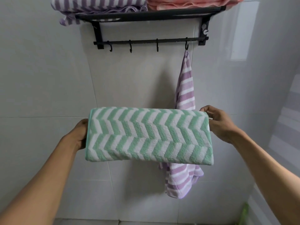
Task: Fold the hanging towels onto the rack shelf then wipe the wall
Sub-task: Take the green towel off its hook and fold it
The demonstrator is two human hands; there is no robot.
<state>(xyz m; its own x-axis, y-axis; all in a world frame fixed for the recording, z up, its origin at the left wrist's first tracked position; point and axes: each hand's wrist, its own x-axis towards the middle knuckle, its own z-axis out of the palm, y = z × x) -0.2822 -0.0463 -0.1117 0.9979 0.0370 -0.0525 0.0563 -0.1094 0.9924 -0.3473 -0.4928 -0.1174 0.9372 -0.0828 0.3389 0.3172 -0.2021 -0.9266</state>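
Two bare forearms reached forward. Left hand (80, 134) and right hand (218, 122) each gripped an end of the folded green chevron towel (149, 135), held level in mid-air before the tiled wall (48, 78), below the black rack (151, 15). Purple striped towel (185, 95) hung from the rightmost hook (186, 46). Folded purple (99, 4) and pink (191, 2) towels lay on the shelf.

From where I stand there is nothing to read: no lettering, label, brand or number shows on any towel, on the black rack, or on the tiled wall.
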